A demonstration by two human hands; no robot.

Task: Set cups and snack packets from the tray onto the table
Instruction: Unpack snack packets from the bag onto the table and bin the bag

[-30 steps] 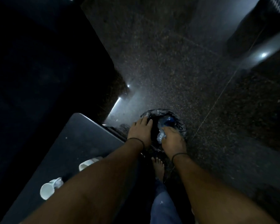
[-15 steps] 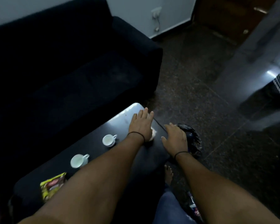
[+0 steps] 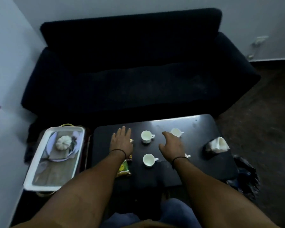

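A low black table [image 3: 204, 129] carries several small white cups: one at the middle back [image 3: 146, 136], one nearer me [image 3: 148, 160], one at the back right [image 3: 176, 132] partly behind my right hand, and another mostly hidden under my right wrist [image 3: 187, 156]. A yellow-green snack packet [image 3: 124, 168] lies under my left forearm. My left hand [image 3: 121, 141] hovers flat with fingers spread above the packets. My right hand [image 3: 171, 144] hangs open over the table, holding nothing. The white tray [image 3: 39, 155] with a printed picture sits to the table's left.
A dark sofa [image 3: 138, 71] stands right behind the table. Crumpled white tissue [image 3: 216, 144] lies on the table's right side. A bin lined with a black bag [image 3: 245, 178] stands on the floor at the table's right end. My knees are at the bottom.
The view swung from the floor bin at the table's right end up and left to the whole table. Both hands left the bin and now hover over the cups and packets.
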